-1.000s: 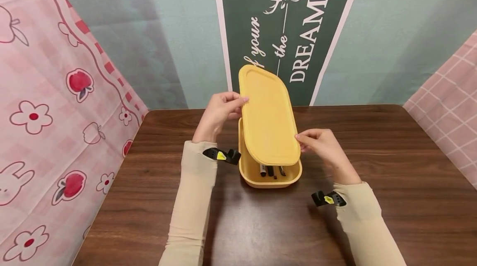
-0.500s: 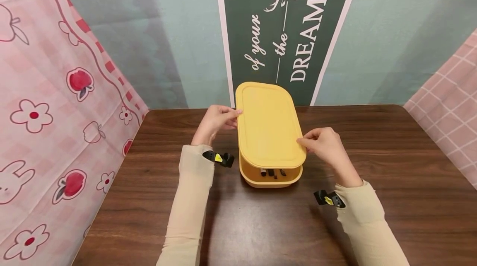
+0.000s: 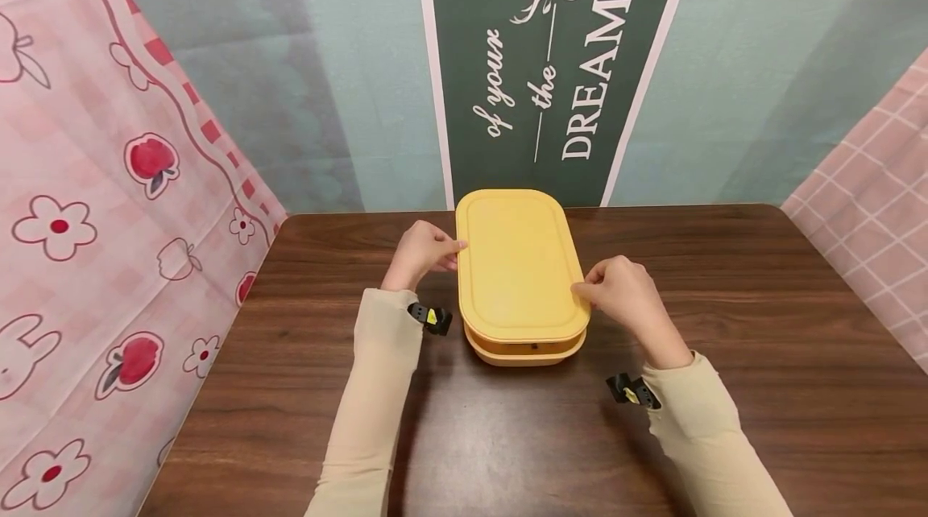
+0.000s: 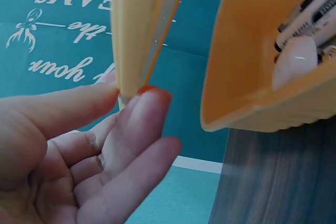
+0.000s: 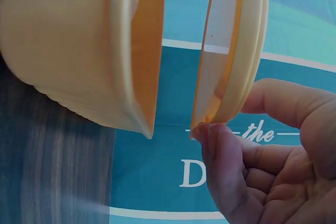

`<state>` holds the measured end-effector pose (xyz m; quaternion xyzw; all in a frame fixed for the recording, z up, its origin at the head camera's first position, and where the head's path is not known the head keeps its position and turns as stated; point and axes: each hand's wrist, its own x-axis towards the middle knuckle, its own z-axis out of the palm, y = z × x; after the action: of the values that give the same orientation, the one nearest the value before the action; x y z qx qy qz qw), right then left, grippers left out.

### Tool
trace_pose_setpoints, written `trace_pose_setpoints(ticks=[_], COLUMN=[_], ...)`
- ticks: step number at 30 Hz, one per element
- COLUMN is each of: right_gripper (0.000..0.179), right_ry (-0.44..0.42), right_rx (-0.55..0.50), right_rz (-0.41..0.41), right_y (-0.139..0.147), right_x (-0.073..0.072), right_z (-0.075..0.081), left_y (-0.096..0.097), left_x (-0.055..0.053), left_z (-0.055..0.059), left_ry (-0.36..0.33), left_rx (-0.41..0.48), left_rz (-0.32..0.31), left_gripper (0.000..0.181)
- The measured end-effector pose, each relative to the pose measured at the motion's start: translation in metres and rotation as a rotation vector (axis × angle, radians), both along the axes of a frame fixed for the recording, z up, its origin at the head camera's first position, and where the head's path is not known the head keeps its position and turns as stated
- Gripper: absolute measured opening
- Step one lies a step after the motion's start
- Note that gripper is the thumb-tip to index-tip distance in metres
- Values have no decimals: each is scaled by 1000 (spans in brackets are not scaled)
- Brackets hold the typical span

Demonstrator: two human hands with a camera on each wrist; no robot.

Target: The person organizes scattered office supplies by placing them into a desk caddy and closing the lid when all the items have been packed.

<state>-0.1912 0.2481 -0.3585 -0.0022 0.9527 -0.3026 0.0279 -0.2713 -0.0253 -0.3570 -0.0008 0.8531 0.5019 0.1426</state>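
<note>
A yellow rectangular lid [image 3: 518,263] with rounded corners hangs just above a matching yellow box [image 3: 525,358]. My left hand [image 3: 423,253] pinches the lid's left edge between thumb and fingers. On the opposite edge, my right hand [image 3: 622,291] pinches it the same way. Both wrist views show a gap between lid and box, and a translucent inner rim [image 5: 214,51] under the lid. Inside the box, the left wrist view shows white and black pens [image 4: 310,17] and a smooth, pale rounded object [image 4: 296,61]. From the head, the lid hides nearly all the contents.
The box stands on a dark brown wooden table [image 3: 493,444], near its back edge. Behind hangs a green cloth [image 3: 565,58] with white lettering and a deer head. Pink patterned cloths [image 3: 145,259] border the left and right sides.
Both hands have lowered the lid from a steep tilt to nearly level over the box. The pens visible from the head earlier are now almost wholly covered. The box has stayed in place.
</note>
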Motion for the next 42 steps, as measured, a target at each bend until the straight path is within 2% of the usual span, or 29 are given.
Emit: trace_pose_setpoints(ticks=[8, 12, 19, 31, 42], right_gripper=[27, 33, 37, 38, 37], right_ry=[11, 7, -41, -34, -52], right_rx=[79, 98, 111, 129, 125], right_rz=[33, 38, 32, 33, 60], right_y=[-3, -4, -8, -7, -3], right_x=[0, 0, 0, -1, 1], right_z=[-8, -11, -17, -17, -17], left_y=[8, 13, 16, 17, 15], left_x=[3, 3, 2, 1, 3], left_z=[-9, -14, -22, -25, -30], left_ry=[72, 93, 85, 70, 72], left_rx=[-210, -285, -413, -398, -323], left_rz=[-58, -63, -79, -80, -82], left_gripper=[21, 22, 24, 24, 23])
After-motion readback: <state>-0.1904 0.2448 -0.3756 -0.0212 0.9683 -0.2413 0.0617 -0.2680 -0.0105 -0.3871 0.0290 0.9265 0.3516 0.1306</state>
